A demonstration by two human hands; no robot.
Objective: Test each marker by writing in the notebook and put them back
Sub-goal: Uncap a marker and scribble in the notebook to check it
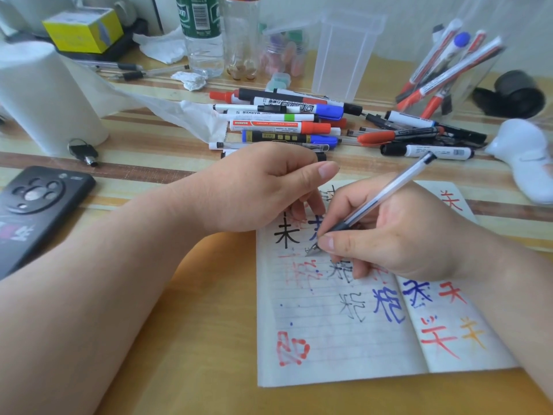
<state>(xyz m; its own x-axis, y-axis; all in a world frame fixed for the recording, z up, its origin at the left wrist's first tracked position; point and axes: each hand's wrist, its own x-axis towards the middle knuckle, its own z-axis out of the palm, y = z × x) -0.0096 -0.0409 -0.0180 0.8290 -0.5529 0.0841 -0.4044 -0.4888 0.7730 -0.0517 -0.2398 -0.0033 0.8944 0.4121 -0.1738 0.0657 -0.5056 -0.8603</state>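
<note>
Clear pen [386, 193] in right hand [413, 235] touches notebook [329, 333] beside left hand [254, 187].

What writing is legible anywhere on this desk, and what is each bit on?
"MARKER", upside down: white marker with green band.
"MARKER", upside down: red-labelled marker with red cap.
"未", black ink: open lined notebook.
Too blurred: green bottle label, black phone with red print, other markers with small print.

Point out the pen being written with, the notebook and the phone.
pen [389, 189]: head view, middle of its clear barrel.
notebook [344, 354]: head view, bare part of left page.
phone [51, 223]: head view, back of its dark case.
</note>
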